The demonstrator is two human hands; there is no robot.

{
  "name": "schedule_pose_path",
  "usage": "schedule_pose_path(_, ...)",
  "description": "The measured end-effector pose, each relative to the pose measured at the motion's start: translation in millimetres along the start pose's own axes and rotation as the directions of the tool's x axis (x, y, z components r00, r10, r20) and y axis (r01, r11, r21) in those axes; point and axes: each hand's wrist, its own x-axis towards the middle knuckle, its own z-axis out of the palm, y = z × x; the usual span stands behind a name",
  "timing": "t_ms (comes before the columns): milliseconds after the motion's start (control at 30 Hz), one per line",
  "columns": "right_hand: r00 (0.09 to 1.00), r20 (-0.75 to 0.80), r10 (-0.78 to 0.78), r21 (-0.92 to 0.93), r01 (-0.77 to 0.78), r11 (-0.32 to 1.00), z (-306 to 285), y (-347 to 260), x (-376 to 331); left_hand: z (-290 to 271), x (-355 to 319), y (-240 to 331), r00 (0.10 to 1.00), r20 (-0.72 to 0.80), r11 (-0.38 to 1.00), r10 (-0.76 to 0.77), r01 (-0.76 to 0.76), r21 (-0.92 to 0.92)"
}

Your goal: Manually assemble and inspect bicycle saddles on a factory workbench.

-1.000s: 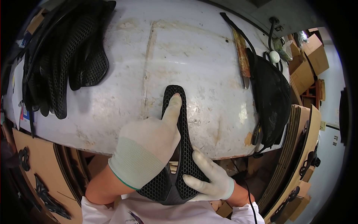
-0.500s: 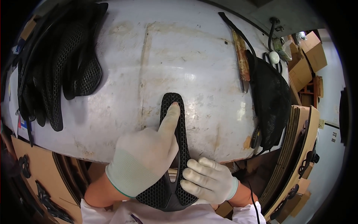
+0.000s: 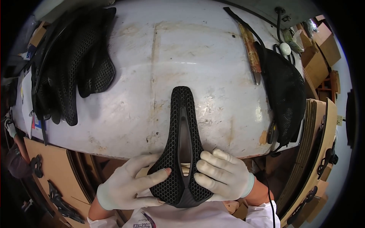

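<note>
A black bicycle saddle (image 3: 173, 152) with a honeycomb top and a long slot down its middle is held before me at the table's near edge. Its narrow nose points away from me, its wide rear toward my body. Wearing a pale glove with bare fingertips at some fingers, my left hand (image 3: 127, 184) grips the left rear side, one finger lying on the honeycomb. On the opposite side my gloved right hand (image 3: 226, 176) clasps the rim, fingers over the top edge. The thumb of that hand and the saddle's underside are hidden.
Several black honeycomb saddles (image 3: 72, 68) lie heaped at the table's far left. On the right are a black mesh bag (image 3: 285, 91) and a tool with a worn tape-wrapped handle (image 3: 251, 49). Cardboard sheets (image 3: 306, 133) stand beyond the right edge. Another person's gloved hand (image 3: 10, 127) shows far left.
My left hand has drawn back from the saddle's nose to its left rear side, uncovering the slot. The right hand keeps its hold. The whole view has shifted slightly.
</note>
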Motion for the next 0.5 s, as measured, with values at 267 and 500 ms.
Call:
schedule_pose_path(267, 0.999, -0.039, -0.005, 0.022, 0.005, 1.000, 5, -2, 1, -4, 3, 23, 1.000, 0.007, 0.970, -0.007, 0.005, 0.243)
schedule_pose_path(500, 0.997, -0.081, -0.008, 0.023, 0.010, 1.000, 9, -1, -1, -5, 2, 18, 0.999, 0.025, 0.944, 0.031, -0.038, 0.329)
